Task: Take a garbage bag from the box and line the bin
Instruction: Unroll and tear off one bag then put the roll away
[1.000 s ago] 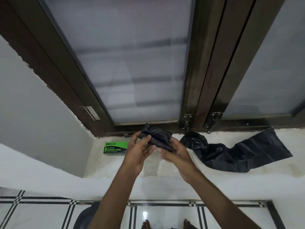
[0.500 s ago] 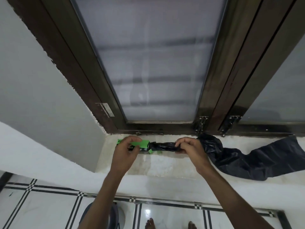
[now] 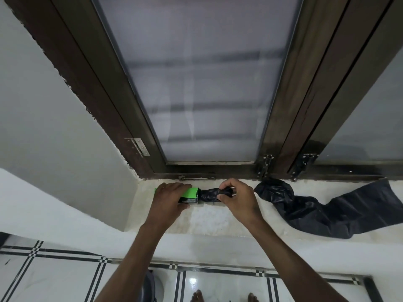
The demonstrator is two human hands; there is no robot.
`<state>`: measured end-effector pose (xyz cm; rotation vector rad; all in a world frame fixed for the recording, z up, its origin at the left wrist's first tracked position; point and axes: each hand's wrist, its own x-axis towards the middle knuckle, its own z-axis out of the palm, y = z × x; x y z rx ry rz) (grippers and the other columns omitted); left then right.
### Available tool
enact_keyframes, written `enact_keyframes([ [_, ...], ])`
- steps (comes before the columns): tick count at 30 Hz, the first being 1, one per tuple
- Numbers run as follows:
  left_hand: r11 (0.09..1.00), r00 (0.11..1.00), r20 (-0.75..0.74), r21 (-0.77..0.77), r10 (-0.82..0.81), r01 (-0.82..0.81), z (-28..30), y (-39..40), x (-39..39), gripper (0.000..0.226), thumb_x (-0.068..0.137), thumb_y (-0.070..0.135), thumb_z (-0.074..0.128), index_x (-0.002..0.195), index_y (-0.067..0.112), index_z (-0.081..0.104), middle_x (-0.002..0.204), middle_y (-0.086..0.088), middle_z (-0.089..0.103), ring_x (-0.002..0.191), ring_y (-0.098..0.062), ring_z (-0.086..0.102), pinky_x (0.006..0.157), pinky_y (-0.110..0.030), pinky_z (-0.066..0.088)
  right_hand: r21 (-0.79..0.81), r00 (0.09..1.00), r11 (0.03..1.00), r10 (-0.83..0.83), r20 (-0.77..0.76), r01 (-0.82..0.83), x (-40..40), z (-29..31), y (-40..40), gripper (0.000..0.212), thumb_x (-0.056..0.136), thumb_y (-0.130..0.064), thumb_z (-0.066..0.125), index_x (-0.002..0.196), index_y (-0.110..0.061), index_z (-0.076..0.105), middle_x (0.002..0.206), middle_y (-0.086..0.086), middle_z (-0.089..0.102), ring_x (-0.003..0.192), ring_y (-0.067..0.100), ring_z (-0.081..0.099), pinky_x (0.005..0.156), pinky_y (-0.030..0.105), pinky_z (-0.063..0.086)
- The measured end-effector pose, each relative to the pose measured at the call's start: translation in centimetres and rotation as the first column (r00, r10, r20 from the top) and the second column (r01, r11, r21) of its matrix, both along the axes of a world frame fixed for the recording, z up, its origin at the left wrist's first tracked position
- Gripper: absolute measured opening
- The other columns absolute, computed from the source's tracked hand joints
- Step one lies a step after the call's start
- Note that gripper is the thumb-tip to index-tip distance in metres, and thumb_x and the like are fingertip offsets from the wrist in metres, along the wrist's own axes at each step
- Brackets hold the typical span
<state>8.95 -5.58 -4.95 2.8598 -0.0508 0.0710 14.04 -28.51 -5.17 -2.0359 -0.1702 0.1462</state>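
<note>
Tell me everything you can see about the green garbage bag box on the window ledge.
The green garbage bag box is a small, bright green carton, cardboard by the look of it, with a dark strip of small print too fine to read on its near face. It lies flat on the pale stone ledge, just below the window frame. The left hand covers most of it, pressing it down. At its open right end a black bag roll sticks out, pinched in the grip of the right hand.
</note>
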Motion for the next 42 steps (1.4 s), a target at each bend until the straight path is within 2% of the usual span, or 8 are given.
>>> enact_keyframes([
  [5,0.999,0.999,0.043,-0.036,-0.017,0.019,0.3,-0.2,-0.3,0.063,0.069,0.031,0.086,0.127,0.028,0.062,0.120,0.006,0.069,0.106,-0.025,0.063,0.092,-0.038,0.048,0.105,0.993,0.992,0.082,-0.086,-0.073,0.3,0.5,0.0,0.027,0.074,-0.006,0.082,0.082,-0.026,0.067,0.091,-0.009,0.071,0.087,0.011,0.068,0.080,0.033,0.057],
  [10,0.988,0.993,0.086,-0.129,-0.075,0.086,1.1,-2.2,-0.5,0.063,0.070,0.033,0.085,0.128,0.026,0.061,0.119,0.006,0.069,0.104,-0.021,0.063,0.086,-0.032,0.049,0.142,0.998,0.990,-0.004,-0.067,0.014,-0.9,0.3,1.7,0.046,0.074,-0.003,0.082,0.085,-0.033,0.048,0.092,-0.006,0.059,0.079,0.024,0.068,0.065,0.039,0.058],
  [18,0.982,0.998,0.059,-0.185,-0.017,0.027,1.0,-1.9,-1.2,0.064,0.073,0.031,0.085,0.131,0.024,0.059,0.126,0.004,0.067,0.108,-0.022,0.061,0.088,-0.032,0.048,0.101,0.999,0.995,-0.027,0.033,0.024,-2.0,-0.4,2.1,0.009,0.096,-0.022,0.062,0.104,-0.027,0.062,0.091,-0.017,0.072,0.089,-0.004,0.065,0.069,0.013,0.047],
  [21,0.971,0.999,0.047,-0.238,0.017,-0.006,1.1,-1.1,-1.3,0.064,0.075,0.031,0.083,0.134,0.024,0.057,0.131,0.005,0.064,0.114,-0.021,0.058,0.090,-0.028,0.044,0.111,0.986,0.980,-0.168,0.020,0.165,-1.7,-1.1,0.8,0.019,0.097,-0.012,0.057,0.110,-0.025,0.065,0.110,-0.012,0.068,0.103,0.006,0.061,0.079,0.018,0.047],
  [26,0.967,0.999,0.034,-0.255,0.016,-0.007,1.3,-1.2,-1.4,0.064,0.076,0.030,0.083,0.133,0.025,0.058,0.131,0.005,0.064,0.114,-0.020,0.057,0.090,-0.025,0.042,0.462,0.900,0.860,0.009,-0.436,0.215,-1.3,0.2,0.7,0.018,0.100,-0.010,0.055,0.109,-0.013,0.071,0.101,0.006,0.071,0.083,0.016,0.069,0.070,0.026,0.058],
  [29,0.971,0.999,0.046,-0.238,0.001,0.010,1.2,-1.5,-1.3,0.064,0.074,0.031,0.084,0.133,0.025,0.058,0.129,0.004,0.065,0.113,-0.020,0.059,0.090,-0.026,0.044,0.547,0.909,0.823,0.101,-0.404,0.152,-1.8,1.0,1.3,0.014,0.094,-0.005,0.064,0.106,-0.007,0.071,0.090,0.008,0.069,0.074,0.016,0.067,0.066,0.027,0.058],
  [35,0.982,0.995,0.088,-0.182,-0.039,0.055,1.2,-1.8,-1.3,0.065,0.071,0.031,0.086,0.131,0.024,0.061,0.127,0.004,0.067,0.112,-0.021,0.061,0.092,-0.031,0.048,0.396,0.955,0.917,0.071,-0.288,0.052,-2.2,1.1,3.1,0.018,0.090,-0.017,0.072,0.107,-0.024,0.069,0.106,0.002,0.065,0.087,0.021,0.069,0.063,0.026,0.058],
  [42,0.987,0.996,0.084,-0.151,-0.040,0.052,1.4,-1.5,-1.7,0.065,0.069,0.030,0.088,0.129,0.023,0.064,0.123,0.002,0.069,0.109,-0.022,0.063,0.092,-0.032,0.050,0.440,0.932,0.894,0.087,-0.352,0.083,-2.1,1.2,3.5,0.022,0.086,-0.005,0.075,0.103,-0.013,0.064,0.101,0.003,0.064,0.083,0.017,0.066,0.066,0.023,0.056],
])
